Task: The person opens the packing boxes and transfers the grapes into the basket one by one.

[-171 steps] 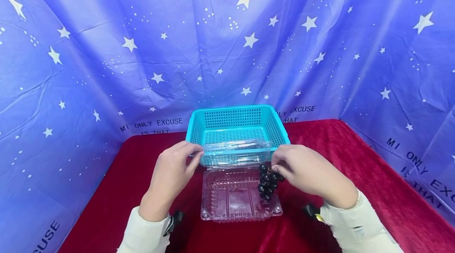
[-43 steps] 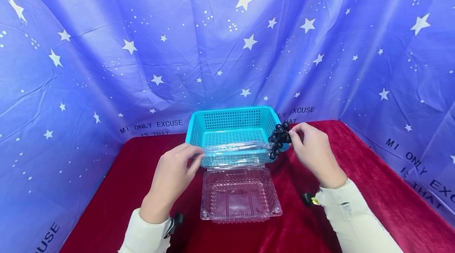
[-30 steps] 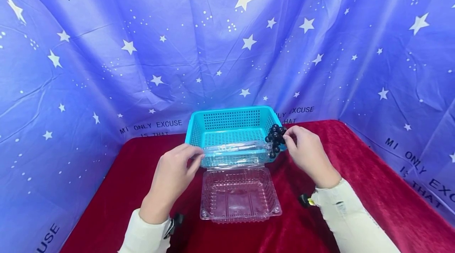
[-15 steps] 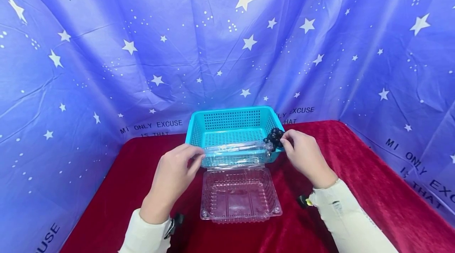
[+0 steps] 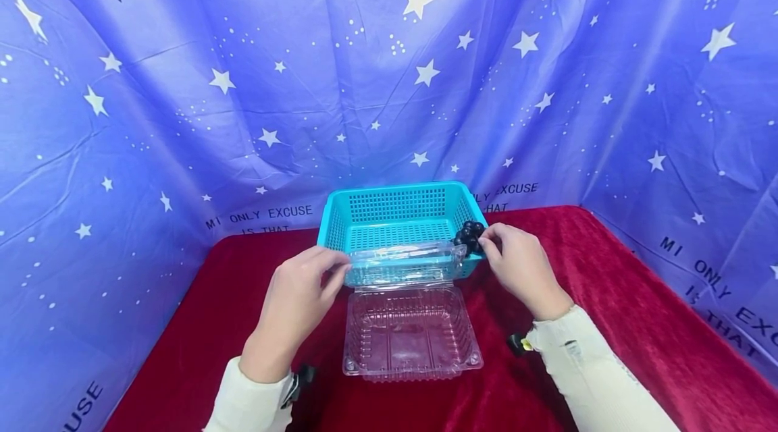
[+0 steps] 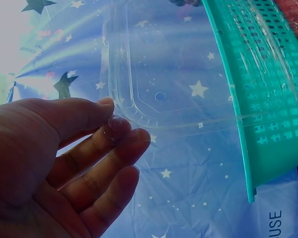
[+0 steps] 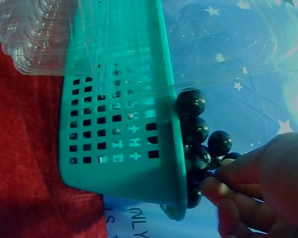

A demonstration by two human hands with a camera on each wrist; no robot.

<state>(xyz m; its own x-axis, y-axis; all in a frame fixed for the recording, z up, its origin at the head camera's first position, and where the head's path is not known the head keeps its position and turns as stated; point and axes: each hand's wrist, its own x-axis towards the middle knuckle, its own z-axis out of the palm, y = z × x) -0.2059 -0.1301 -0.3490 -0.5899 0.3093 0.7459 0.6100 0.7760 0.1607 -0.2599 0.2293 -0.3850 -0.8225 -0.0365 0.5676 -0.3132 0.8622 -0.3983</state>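
Note:
My left hand [image 5: 304, 283] pinches the corner of the raised lid [image 6: 159, 94] of a clear plastic clamshell box, thumb against the forefinger. The lid leans at the near side of a turquoise basket [image 5: 398, 194]. In front lies the box's ribbed tray [image 5: 407, 337], with nothing in it. My right hand [image 5: 523, 263] pinches a bunch of black grapes [image 5: 469, 235] at its top, over the basket's near right corner. In the right wrist view several grapes [image 7: 191, 102] show just past the basket's rim, and the lower part of the bunch is hidden behind it.
A red velvet cloth [image 5: 243, 324] covers the table. Blue star-printed curtains [image 5: 340, 81] stand close behind the basket and along both sides.
Earlier the grapes hung over the right of the clear tray. My right hand has carried them up to the basket's right corner and then lowered them. My left hand stays at the lid.

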